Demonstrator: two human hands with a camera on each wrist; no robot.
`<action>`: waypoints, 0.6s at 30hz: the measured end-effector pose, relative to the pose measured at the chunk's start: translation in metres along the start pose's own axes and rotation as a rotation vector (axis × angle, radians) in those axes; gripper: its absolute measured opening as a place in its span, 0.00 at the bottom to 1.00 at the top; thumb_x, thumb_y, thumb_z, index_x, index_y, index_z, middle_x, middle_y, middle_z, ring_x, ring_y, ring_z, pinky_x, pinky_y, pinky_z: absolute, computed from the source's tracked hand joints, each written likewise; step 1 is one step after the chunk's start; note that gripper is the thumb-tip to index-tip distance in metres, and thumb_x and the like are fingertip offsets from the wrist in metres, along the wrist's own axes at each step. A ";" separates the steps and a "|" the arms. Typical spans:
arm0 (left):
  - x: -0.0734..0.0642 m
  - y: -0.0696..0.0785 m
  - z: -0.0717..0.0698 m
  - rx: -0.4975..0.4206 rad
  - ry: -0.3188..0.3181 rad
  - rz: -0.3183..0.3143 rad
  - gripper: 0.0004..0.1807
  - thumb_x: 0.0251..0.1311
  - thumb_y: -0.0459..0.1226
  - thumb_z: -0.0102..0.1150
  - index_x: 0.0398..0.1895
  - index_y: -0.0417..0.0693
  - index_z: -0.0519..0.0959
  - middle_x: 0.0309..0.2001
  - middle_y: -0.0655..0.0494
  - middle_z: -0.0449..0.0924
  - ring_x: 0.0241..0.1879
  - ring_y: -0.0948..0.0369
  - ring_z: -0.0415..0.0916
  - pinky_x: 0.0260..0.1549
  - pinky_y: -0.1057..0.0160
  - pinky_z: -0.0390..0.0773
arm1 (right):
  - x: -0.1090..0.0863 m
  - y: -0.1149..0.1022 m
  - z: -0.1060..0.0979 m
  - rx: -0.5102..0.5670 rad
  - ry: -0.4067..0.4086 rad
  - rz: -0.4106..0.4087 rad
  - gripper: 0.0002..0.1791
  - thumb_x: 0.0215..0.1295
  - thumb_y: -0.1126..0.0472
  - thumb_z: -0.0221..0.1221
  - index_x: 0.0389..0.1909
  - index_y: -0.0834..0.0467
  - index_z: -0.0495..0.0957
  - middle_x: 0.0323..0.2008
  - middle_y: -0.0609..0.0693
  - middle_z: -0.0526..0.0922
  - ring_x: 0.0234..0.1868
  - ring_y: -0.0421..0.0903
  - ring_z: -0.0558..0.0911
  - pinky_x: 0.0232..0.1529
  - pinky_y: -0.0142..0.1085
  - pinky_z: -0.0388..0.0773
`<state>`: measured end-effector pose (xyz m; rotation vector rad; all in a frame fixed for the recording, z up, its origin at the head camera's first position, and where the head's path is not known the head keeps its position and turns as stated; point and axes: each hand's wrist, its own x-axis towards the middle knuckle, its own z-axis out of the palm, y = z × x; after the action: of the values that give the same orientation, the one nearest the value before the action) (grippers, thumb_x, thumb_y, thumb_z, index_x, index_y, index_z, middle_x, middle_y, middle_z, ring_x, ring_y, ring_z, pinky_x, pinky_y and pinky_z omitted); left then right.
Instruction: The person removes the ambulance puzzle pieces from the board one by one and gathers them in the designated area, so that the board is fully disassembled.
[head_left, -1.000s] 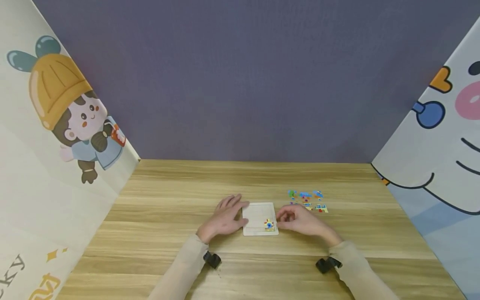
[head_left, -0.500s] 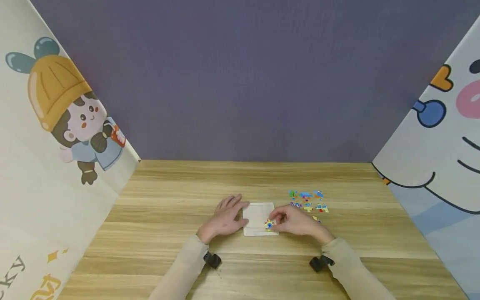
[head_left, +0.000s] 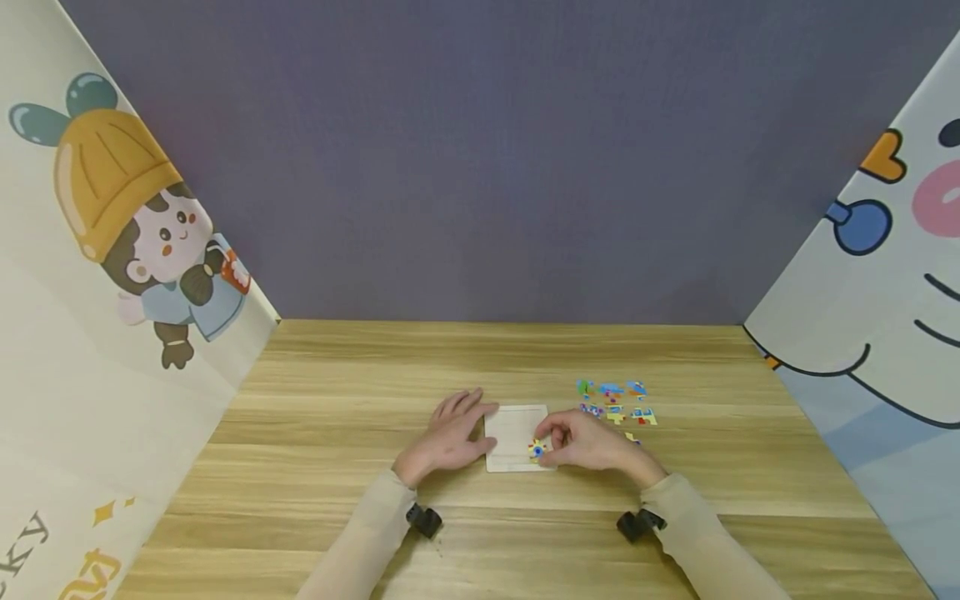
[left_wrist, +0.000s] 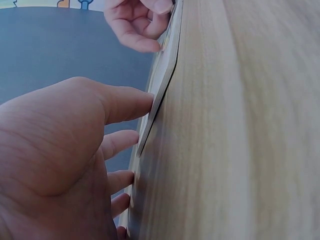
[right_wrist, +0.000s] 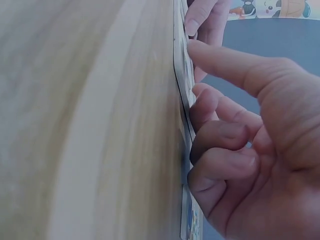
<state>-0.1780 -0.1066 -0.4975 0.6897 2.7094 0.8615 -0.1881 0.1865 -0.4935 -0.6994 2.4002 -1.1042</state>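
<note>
In the head view, a small white puzzle tray (head_left: 513, 429) lies flat on the table. A yellow puzzle piece (head_left: 537, 451) with a blue round centre sits in the tray's near right corner. My right hand (head_left: 585, 440) has its thumb and index finger at two sides of this piece, pinching it; the other fingers are curled, as the right wrist view shows. My left hand (head_left: 448, 437) rests flat at the tray's left side. Its thumb (left_wrist: 130, 102) touches the tray edge (left_wrist: 165, 80) in the left wrist view, with the fingers spread and fairly straight.
Several colourful puzzle pieces (head_left: 611, 390) lie in rows behind and right of my right hand. One more piece (head_left: 632, 437) is partly hidden by that hand. A dark panel (head_left: 510, 167) stands behind the wooden table (head_left: 337, 358), with printed walls at both sides.
My right hand has moved left from the tray's right edge onto the yellow piece, uncovering pieces on the table. The piece has shifted very slightly left. My left hand stays in place.
</note>
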 end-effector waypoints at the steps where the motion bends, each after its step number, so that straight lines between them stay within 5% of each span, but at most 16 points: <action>1: 0.000 0.000 0.000 0.000 -0.001 -0.002 0.33 0.75 0.48 0.57 0.80 0.50 0.68 0.86 0.38 0.51 0.85 0.38 0.44 0.82 0.32 0.41 | 0.000 0.000 0.000 -0.001 -0.004 0.005 0.19 0.63 0.53 0.76 0.51 0.55 0.86 0.26 0.43 0.80 0.25 0.36 0.74 0.28 0.29 0.73; 18: 0.000 0.000 0.001 0.009 -0.003 -0.012 0.33 0.75 0.50 0.56 0.80 0.54 0.68 0.86 0.40 0.50 0.85 0.39 0.44 0.83 0.33 0.41 | 0.002 -0.003 0.001 0.021 -0.024 0.018 0.21 0.64 0.55 0.75 0.54 0.58 0.85 0.24 0.44 0.81 0.23 0.36 0.74 0.25 0.28 0.71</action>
<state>-0.1779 -0.1065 -0.4982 0.6748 2.7139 0.8455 -0.1881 0.1830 -0.4922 -0.6797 2.3666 -1.1060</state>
